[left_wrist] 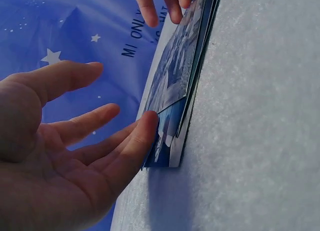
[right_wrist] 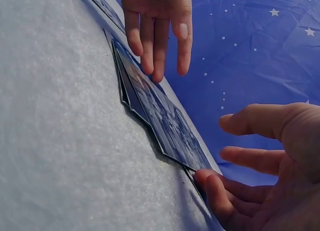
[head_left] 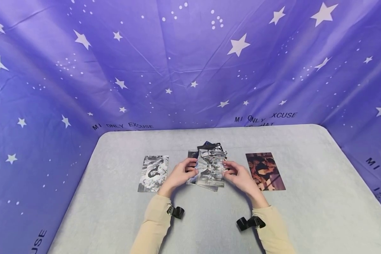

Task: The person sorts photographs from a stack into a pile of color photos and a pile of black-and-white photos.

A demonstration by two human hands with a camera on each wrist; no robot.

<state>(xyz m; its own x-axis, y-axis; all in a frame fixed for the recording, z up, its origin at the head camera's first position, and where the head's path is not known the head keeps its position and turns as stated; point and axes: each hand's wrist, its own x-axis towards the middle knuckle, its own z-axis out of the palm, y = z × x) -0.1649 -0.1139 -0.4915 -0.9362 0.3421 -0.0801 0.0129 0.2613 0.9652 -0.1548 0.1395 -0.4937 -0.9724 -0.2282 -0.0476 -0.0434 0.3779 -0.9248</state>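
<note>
The left hand (head_left: 179, 175) lies with its fingers straight and loosely spread, the fingertips (left_wrist: 147, 122) touching the near edge of a stack of photos (head_left: 209, 168). The right hand (head_left: 239, 175) meets the stack's opposite edge the same way, fingers relaxed, gripping nothing. The stack sits fanned and uneven at the middle of the grey desk (head_left: 304, 218). A single black-and-white photo (head_left: 153, 173) lies flat just to the left, a reddish-brown photo (head_left: 265, 171) to the right. A purple star-printed cloth (head_left: 190, 63) hangs behind.
</note>
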